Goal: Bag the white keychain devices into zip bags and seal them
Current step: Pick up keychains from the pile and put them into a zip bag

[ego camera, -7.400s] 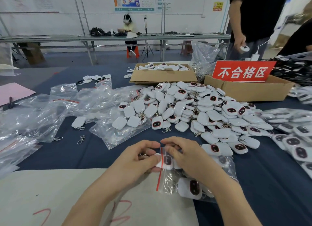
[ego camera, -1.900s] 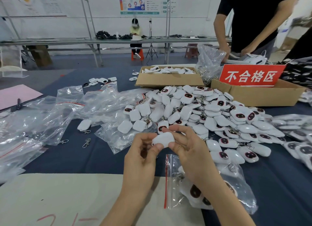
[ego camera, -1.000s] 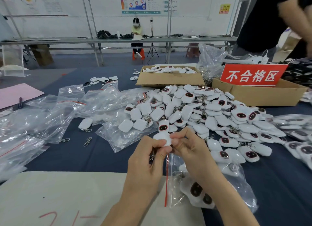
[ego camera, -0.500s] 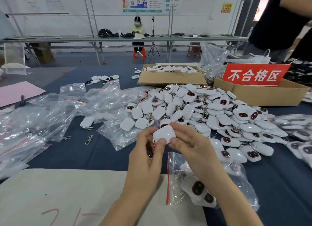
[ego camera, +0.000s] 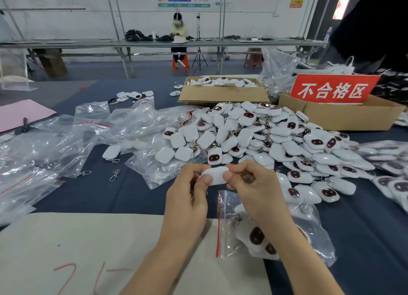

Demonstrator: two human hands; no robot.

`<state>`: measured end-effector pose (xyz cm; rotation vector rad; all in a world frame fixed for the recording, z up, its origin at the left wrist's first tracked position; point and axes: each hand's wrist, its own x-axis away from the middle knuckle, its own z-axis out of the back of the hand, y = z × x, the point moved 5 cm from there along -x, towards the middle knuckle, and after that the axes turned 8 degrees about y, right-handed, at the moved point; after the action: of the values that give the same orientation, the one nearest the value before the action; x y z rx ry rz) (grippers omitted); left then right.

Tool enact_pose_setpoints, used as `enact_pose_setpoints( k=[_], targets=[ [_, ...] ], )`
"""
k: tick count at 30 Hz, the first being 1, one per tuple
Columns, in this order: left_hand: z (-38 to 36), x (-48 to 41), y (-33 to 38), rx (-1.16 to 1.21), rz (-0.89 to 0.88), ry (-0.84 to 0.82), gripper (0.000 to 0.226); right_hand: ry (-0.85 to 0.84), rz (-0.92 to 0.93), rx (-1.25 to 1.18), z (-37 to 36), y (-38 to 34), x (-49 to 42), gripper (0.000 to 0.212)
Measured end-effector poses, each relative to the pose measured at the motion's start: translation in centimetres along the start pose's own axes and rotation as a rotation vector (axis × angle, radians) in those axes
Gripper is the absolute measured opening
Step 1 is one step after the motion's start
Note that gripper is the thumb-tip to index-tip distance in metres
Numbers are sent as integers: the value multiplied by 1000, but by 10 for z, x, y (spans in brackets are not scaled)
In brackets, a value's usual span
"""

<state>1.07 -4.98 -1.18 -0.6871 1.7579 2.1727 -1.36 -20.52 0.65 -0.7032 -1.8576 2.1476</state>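
Head view: your left hand (ego camera: 187, 206) and right hand (ego camera: 256, 195) pinch one keychain device (ego camera: 215, 176); loosen those fingers (ego camera: 206, 180) and it could miss the zip bag (ego camera: 223, 208).

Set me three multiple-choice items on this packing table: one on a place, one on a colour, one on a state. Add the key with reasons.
1. Where does the partly filled zip bag lie?
A. On the floor
B. On the table, beneath the right hand and wrist
C. Hanging from a hook

2. What colour is the sign at the cardboard box?
A. Red with white characters
B. Yellow with black characters
C. Blue with white characters

3. What is the state of the white keychain device in front of the pile?
A. Resting loose on the cloth
B. Sealed in a bag
C. Pinched between the left hand and the right hand

Key: 1 B, the bag lies flat under that wrist; 2 A, its face is red with white characters; 3 C, fingers of both hands pinch its ends above the table.
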Motion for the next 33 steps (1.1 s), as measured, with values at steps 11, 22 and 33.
enact_pose_setpoints(
  k=[11,22,33],
  targets=[
    [1,3,4,114,73,-46,13,-5,76,-99,13,-13,-4,16],
    [14,-13,-7,813,748,76,13,215,-34,-176,71,-10,-26,21],
    [19,-7,-10,34,442,-211,22,132,139,340,81,10,-6,27]
  ],
)
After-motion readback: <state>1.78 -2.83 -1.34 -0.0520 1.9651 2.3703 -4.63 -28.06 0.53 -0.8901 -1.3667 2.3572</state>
